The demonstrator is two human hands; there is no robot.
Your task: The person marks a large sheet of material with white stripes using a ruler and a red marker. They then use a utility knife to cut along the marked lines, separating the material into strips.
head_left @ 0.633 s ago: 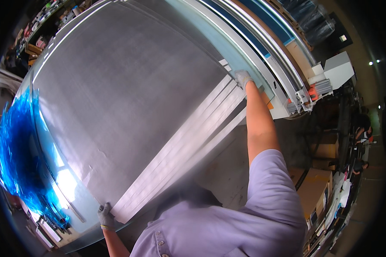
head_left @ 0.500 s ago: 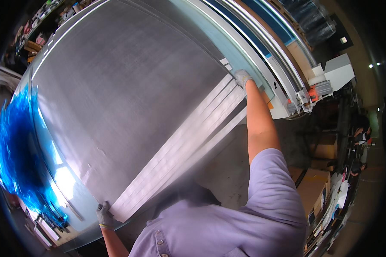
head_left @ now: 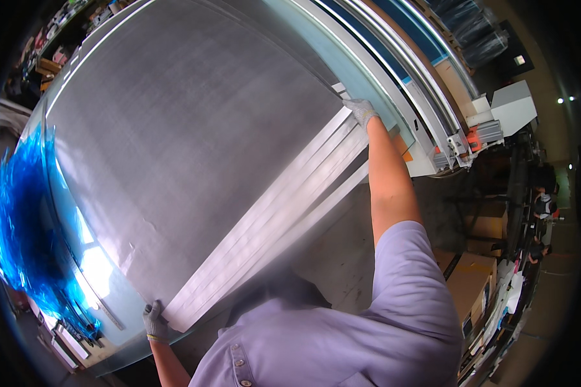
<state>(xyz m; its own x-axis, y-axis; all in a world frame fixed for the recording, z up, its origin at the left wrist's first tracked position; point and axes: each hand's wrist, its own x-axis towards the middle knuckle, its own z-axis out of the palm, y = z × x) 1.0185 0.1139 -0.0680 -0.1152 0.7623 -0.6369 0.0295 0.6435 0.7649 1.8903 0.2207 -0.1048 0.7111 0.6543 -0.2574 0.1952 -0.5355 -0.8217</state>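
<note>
A large grey sheet (head_left: 193, 116) lies flat on a wide glass-topped table. Along its near edge run several long, pale, narrow strips (head_left: 265, 226), slanting from lower left to upper right. My right hand (head_left: 361, 111), in a grey knit glove, has its fingers bent over the far right end of the strips. My left hand (head_left: 155, 321), gloved too, pinches at the near left end of the strips, by the sheet's corner. The fingertips of both hands are partly hidden. One strip stands apart from the others at the right, leaving a dark wedge-shaped gap.
A heap of shiny blue film (head_left: 29, 232) hangs over the table's left edge. A metal ruler (head_left: 100, 297) lies near it. On the right runs a machine with long rails (head_left: 426, 84) and an orange part. Cardboard boxes (head_left: 468, 284) stand at the lower right.
My right hand has shifted a little away from me and to the left, along the strip ends. The nearest-to-sheet strip has moved slightly with it. My left hand has barely moved.
</note>
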